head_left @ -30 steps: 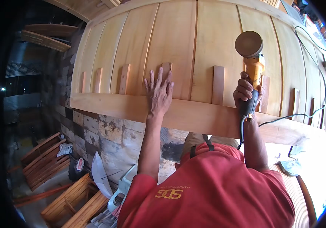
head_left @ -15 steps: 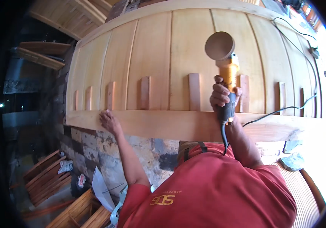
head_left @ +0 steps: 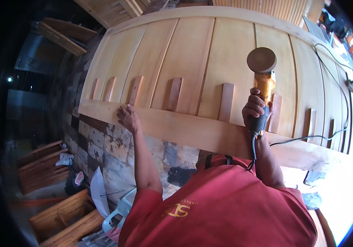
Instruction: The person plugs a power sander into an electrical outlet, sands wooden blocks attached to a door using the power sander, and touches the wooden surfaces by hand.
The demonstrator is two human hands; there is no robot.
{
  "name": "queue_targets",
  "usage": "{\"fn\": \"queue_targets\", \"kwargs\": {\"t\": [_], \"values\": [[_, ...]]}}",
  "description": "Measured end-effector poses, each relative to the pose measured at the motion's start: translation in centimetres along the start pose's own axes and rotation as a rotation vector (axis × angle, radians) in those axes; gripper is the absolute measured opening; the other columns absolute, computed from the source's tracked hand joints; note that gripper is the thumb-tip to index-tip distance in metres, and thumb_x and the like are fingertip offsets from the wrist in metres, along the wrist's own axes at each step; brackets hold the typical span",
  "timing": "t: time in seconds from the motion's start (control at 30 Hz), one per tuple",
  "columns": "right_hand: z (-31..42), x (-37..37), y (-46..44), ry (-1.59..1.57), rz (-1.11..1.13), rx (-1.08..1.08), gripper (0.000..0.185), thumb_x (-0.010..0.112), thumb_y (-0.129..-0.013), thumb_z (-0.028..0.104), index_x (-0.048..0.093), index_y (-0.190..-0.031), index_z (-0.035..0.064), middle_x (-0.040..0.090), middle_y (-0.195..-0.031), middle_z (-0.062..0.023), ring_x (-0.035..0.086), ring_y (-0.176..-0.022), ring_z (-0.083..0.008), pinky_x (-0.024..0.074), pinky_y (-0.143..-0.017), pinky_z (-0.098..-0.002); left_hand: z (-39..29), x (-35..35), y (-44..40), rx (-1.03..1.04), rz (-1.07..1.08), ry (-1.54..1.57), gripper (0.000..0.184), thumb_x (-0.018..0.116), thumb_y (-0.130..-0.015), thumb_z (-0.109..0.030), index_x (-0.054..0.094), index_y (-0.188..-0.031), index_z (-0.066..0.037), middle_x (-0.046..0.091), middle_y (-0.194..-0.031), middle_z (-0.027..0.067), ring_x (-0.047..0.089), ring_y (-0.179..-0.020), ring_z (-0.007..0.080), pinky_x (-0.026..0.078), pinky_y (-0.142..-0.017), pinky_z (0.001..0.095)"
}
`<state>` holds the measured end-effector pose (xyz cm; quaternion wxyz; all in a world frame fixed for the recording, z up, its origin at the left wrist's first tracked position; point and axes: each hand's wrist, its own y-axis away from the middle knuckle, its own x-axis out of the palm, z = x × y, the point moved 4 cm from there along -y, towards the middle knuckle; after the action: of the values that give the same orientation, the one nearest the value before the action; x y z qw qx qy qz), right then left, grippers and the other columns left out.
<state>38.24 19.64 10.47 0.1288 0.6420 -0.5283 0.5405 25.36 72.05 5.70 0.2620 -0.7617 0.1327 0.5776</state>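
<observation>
My right hand [head_left: 257, 108] is wrapped around the grey handle of a yellow angle grinder [head_left: 264, 83]. The grinder is upright, its round brown disc [head_left: 261, 60] facing me above the wooden door panel [head_left: 187, 53]. A dark cord runs from the handle's lower end. My left hand [head_left: 129, 118] rests on the pale near rail [head_left: 176, 126] of the panel, fingers spread, holding nothing. Just beyond those fingers is a short wooden block [head_left: 136, 89], one of several in a row along the rail. Whether the disc is spinning cannot be told.
A dark cable [head_left: 336, 136] loops over the panel's right side to a plug [head_left: 350, 85]. Wooden frames [head_left: 63, 214] and a slatted wooden piece [head_left: 40, 171] stand at lower left. Worn tiles [head_left: 119, 144] cover the floor. Another panelled wooden piece [head_left: 116, 11] lies beyond.
My view has turned slightly, so the panel appears tilted and shifted right. Both hands stay at about the same places over the panel, the right still gripping the grinder.
</observation>
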Motion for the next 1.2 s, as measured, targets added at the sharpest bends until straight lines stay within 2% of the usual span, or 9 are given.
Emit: {"fn": "queue_targets", "kwargs": {"t": [0.3,0.7,0.93,1.1,1.17,1.2], "values": [[-0.6,0.7,-0.5,-0.003,-0.004,0.033,0.052,0.075,-0.091,0.016,0.044,-0.131,0.0019,0.057,-0.088,-0.0035,0.061,-0.071,-0.0145,0.0523,-0.065,-0.0309,-0.5,-0.2,0.3,0.015,-0.037,-0.070,0.072,0.030,-0.110,-0.059,0.045,-0.157,-0.006,0.040,-0.165,0.0182,0.034,-0.154,0.0379,0.026,-0.124,0.0587],[-0.2,0.4,-0.4,-0.016,0.019,0.037,0.053,0.075,-0.092,0.019,0.045,-0.133,0.0013,0.057,-0.088,-0.0042,0.060,-0.072,-0.0150,0.0518,-0.066,-0.0319,-0.7,-0.2,0.2,-0.019,0.024,-0.050,0.074,0.029,-0.110,-0.060,0.039,-0.161,-0.008,0.034,-0.169,0.0155,0.029,-0.157,0.0366,0.021,-0.126,0.0584],[-0.7,1.1,-0.2,-0.042,0.036,0.070,0.053,0.073,-0.091,0.021,0.047,-0.132,0.0011,0.059,-0.089,-0.0064,0.060,-0.071,-0.0162,0.0525,-0.066,-0.0326,0.2,0.9,-0.6,0.002,-0.019,-0.035,0.076,0.029,-0.109,-0.062,0.042,-0.159,-0.007,0.036,-0.168,0.0154,0.028,-0.157,0.0366,0.021,-0.125,0.0607],[-0.3,0.4,0.2,-0.014,0.050,0.105,0.053,0.070,-0.089,0.027,0.047,-0.130,0.0018,0.062,-0.088,-0.0090,0.063,-0.065,-0.0174,0.0543,-0.060,-0.0318,0.7,1.7,-0.9,0.016,-0.043,-0.024,0.076,0.028,-0.109,-0.063,0.042,-0.159,-0.007,0.037,-0.168,0.0160,0.028,-0.158,0.0368,0.020,-0.125,0.0607],[-1.2,1.3,0.3,0.004,0.036,0.138,0.044,0.076,-0.093,0.019,0.049,-0.124,0.0035,0.061,-0.084,-0.0063,0.063,-0.066,-0.0161,0.0554,-0.059,-0.0293,0.7,1.8,-0.8,0.033,-0.051,-0.032,0.075,0.029,-0.110,-0.061,0.045,-0.157,-0.006,0.039,-0.167,0.0167,0.030,-0.156,0.0374,0.021,-0.124,0.0606],[-1.4,1.2,0.6,-0.013,0.011,0.125,0.044,0.076,-0.093,0.022,0.049,-0.123,0.0036,0.062,-0.082,-0.0066,0.064,-0.063,-0.0169,0.0559,-0.057,-0.0303,0.6,1.4,-0.9,0.038,-0.046,-0.033,0.074,0.030,-0.110,-0.061,0.045,-0.156,-0.005,0.040,-0.166,0.0168,0.031,-0.156,0.0376,0.022,-0.124,0.0606]]}}
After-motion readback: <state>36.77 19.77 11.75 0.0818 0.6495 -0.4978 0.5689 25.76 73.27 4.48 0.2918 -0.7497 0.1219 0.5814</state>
